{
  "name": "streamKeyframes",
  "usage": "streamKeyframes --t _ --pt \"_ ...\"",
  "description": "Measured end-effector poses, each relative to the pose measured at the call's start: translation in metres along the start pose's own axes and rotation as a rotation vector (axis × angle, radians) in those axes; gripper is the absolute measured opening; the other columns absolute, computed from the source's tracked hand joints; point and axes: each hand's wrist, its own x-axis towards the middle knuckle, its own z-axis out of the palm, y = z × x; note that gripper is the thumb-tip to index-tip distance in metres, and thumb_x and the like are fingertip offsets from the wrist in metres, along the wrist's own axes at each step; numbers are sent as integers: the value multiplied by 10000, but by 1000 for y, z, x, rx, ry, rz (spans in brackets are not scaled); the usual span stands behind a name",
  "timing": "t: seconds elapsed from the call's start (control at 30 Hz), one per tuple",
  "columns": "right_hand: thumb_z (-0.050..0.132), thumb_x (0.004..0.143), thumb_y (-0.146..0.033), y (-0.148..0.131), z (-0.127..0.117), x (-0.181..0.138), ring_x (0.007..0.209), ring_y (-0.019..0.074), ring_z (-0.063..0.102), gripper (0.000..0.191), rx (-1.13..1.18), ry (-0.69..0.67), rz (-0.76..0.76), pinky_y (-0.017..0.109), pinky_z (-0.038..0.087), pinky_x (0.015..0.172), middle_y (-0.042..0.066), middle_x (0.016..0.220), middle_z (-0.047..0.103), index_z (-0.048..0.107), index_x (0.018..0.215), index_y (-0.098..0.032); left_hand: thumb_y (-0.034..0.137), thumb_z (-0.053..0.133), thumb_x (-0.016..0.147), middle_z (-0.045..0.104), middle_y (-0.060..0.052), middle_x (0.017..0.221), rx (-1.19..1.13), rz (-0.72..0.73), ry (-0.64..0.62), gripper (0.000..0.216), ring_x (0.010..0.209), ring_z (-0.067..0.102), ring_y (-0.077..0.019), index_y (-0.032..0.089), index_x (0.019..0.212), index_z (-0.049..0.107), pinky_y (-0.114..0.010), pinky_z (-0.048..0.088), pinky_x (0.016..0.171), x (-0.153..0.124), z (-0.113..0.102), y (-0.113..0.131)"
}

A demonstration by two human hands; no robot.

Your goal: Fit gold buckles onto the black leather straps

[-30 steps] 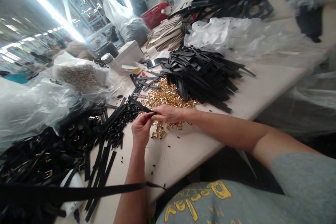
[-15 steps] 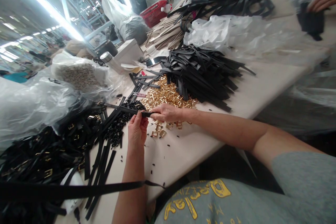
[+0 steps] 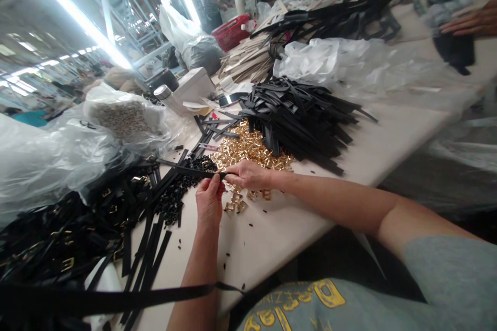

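Note:
Both hands meet over the table on one black strap [image 3: 194, 171], which stretches leftward from my fingers. My left hand [image 3: 209, 197] pinches it from below with the thumb on top. Right beside, my right hand [image 3: 248, 175] grips its end, fingers closed; what exactly lies under those fingers is hidden. A heap of gold buckles [image 3: 248, 147] lies just behind and under my right hand. To the left of my left hand sits a pile of small black loops [image 3: 174, 199]. Behind the buckles spreads a large stack of black straps [image 3: 298, 119].
Black straps with gold buckles [image 3: 66, 238] are heaped at the left, beside clear plastic bags [image 3: 50, 150]. A phone [image 3: 231, 99], a flask [image 3: 165, 94] and a white box [image 3: 196, 85] stand farther back. Another person's hand [image 3: 471, 20] handles black pieces at the upper right.
My left hand has come closer to my right along the strap, and the two now nearly touch. A second hand of the other person has appeared at the upper right.

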Motion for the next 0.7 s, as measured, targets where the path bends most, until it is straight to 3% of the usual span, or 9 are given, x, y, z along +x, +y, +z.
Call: streamKeyframes --t 0.13,0.27,0.43,0.6,0.7 --pt "443 903 -318 -3 1 -2 576 102 401 301 -21 55 64 231 250 562 -3 606 507 571 697 -140 359 920 446 633 -10 679 -64 -52 -6 400 527 532 -65 149 712 708 -158 432 503 -3 5 -3" --pt "380 894 -359 1 0 -2 560 135 455 332 93 33 6 259 320 556 15 603 530 522 654 -178 429 896 504 652 -41 729 -106 -52 -69 381 625 584 -120 163 708 715 -206 468 591 0 7 -14" --pt "375 872 -424 -1 -5 -5 467 191 485 309 214 -67 -23 311 368 491 18 511 505 555 691 -250 489 834 607 526 -9 550 56 39 -149 370 481 424 -96 149 657 697 -221 335 466 8 -4 -22" --pt "338 895 -529 5 -2 -5 439 175 474 415 244 -147 9 298 355 465 17 520 503 616 807 -234 445 813 636 562 -25 575 175 118 -182 328 491 427 -105 140 699 711 -244 336 482 -1 0 -12" --pt "325 897 -559 9 1 -4 493 167 508 471 126 -109 36 288 391 514 23 577 551 628 864 -200 376 802 647 568 -21 558 157 137 -205 265 497 441 -106 134 652 696 -251 349 484 -13 4 6"
